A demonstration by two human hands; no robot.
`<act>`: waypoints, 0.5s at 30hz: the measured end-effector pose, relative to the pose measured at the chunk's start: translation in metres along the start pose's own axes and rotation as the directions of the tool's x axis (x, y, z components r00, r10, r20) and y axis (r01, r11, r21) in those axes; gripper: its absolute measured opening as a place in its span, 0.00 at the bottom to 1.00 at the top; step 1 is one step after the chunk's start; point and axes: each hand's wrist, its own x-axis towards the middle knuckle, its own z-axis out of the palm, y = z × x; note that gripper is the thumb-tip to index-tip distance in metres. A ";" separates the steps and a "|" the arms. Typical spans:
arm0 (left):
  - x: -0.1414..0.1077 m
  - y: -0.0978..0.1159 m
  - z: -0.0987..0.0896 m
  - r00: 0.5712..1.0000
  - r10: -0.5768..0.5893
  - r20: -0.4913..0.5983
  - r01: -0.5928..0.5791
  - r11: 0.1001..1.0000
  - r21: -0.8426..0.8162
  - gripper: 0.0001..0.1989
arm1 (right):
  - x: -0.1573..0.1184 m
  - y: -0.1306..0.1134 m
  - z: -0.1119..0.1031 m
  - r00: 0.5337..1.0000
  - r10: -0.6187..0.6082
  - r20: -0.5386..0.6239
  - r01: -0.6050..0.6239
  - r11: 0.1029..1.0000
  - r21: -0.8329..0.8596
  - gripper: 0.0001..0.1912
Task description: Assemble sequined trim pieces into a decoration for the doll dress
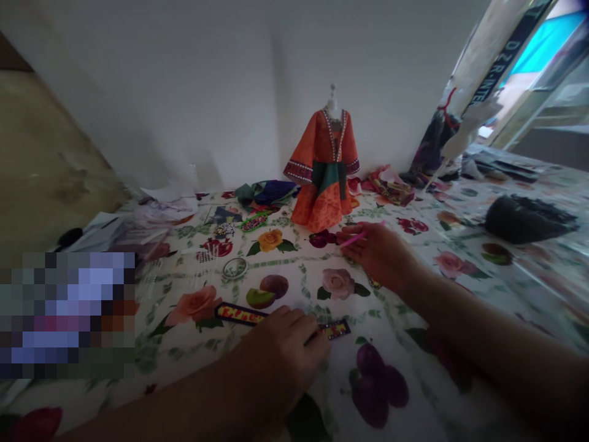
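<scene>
My left hand [294,341] lies curled over a dark trim strip [237,314] with a red and yellow pattern, pressing it against the tablecloth. The strip's two ends show on either side of the hand; its middle is hidden. Further forward and to the right, my right hand [380,252] holds a thin pink stick [353,239] between its fingers, just above the cloth. A small orange and green dress [324,172] with wide trimmed sleeves stands on a little dress form beyond both hands.
A flowered tablecloth [285,270] covers the table, with a clear ring [235,267] on it. Fabric scraps [267,192] lie by the wall. Papers [99,233] sit at the left, a black bundle [529,219] at the right, and a white dress form [472,126] leans behind.
</scene>
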 end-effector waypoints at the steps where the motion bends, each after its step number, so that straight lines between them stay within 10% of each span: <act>1: 0.000 0.001 -0.001 1.000 -0.002 -0.002 0.002 1.000 0.000 0.04 | -0.003 0.004 0.003 1.000 0.018 0.009 -0.019 1.000 0.009 0.09; 7: 0.000 0.001 -0.002 0.998 0.030 -0.046 -0.030 0.999 0.014 0.07 | -0.018 0.024 0.022 0.983 0.143 0.117 -0.143 0.990 -0.008 0.13; 15: 0.004 -0.005 -0.005 0.991 0.134 -0.030 -0.133 0.991 0.030 0.03 | 0.006 0.015 0.012 0.994 0.014 0.113 -0.015 1.000 0.010 0.09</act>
